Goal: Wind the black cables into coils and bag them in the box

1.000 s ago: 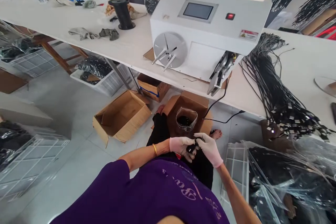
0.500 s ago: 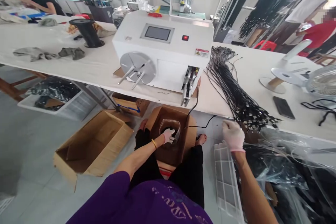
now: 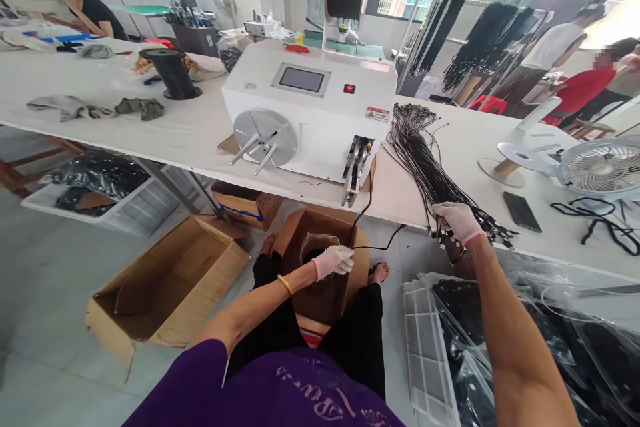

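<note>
My left hand (image 3: 334, 262), in a white glove, is over the cardboard box (image 3: 359, 275) between my legs, beside the clear plastic bag (image 3: 320, 239) inside it. Its fingers point right, loosely bent and apart, and nothing shows in them; their tips come close to a black cord (image 3: 377, 247). My gloved right hand (image 3: 457, 220) reaches over the table's front edge. Its fingers close on cables at the near end of a long bundle of black cables (image 3: 423, 157), whose metal connectors hang around the hand. Dark contents of the bag are partly hidden by my left hand.
A white machine (image 3: 310, 103) with a screen and a disc stands ahead on the table (image 3: 200, 140). To the right are a phone (image 3: 522, 211), a small fan (image 3: 600, 167) and a plastic crate (image 3: 425, 347). An open carton (image 3: 170, 280) lies left; co-workers sit and stand behind.
My left hand has come out from over the bag and moved right. My right hand has risen from above the crate to the cables and closed on some. The view has shifted slightly.
</note>
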Demonstrator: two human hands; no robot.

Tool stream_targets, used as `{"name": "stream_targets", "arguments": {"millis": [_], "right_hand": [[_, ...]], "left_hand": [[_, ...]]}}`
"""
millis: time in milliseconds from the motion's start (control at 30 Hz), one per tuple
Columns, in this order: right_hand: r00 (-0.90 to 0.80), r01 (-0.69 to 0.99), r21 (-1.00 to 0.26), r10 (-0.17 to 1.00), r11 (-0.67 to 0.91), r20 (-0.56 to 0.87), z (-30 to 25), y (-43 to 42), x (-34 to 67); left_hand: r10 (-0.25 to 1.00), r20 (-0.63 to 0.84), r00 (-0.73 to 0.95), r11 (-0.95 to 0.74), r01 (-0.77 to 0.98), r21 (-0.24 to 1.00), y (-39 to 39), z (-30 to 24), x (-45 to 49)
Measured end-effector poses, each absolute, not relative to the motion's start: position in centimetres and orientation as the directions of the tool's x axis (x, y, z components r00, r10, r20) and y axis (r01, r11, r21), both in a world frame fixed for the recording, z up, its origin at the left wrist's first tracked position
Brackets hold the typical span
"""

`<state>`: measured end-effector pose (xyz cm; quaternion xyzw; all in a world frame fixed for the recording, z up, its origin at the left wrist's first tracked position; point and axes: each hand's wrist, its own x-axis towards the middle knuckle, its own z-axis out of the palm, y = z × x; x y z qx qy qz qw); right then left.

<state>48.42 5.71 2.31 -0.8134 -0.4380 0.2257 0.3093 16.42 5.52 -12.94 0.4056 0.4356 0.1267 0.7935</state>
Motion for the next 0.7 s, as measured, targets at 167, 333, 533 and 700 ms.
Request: {"name": "stream_targets", "arguments": {"millis": [167, 333, 533, 700], "right_hand": [[0.313, 0.213, -0.950, 0.937, -0.229, -0.156, 2.7, 1.8, 41.4], [0.278, 0.388, -0.909, 0.960, -0.151, -0.041, 3.0, -0.3, 33.8], [-0.223, 0.733, -0.542, 0.898, 0.410, 0.379, 0.8, -0.6, 31.3], [-0.384, 0.786, -0.431, 0.896, 0.443, 0.222, -1.8, -2.9, 27.3]], "left_hand": [[0.731, -0.215, 0.647, 0.429, -0.191, 0.883, 5.6, -6.5, 19.8], [0.513, -0.179, 0.839, 0.373, -0.030, 0.927, 1.7, -3.1, 19.8], [0.392, -0.057, 0.918, 0.544, -0.181, 0.819, -1.5, 0.2, 11.8], [0.864, 0.125, 0.488, 0.312, -0.713, 0.628, 2.3, 1.6, 5.0]]}}
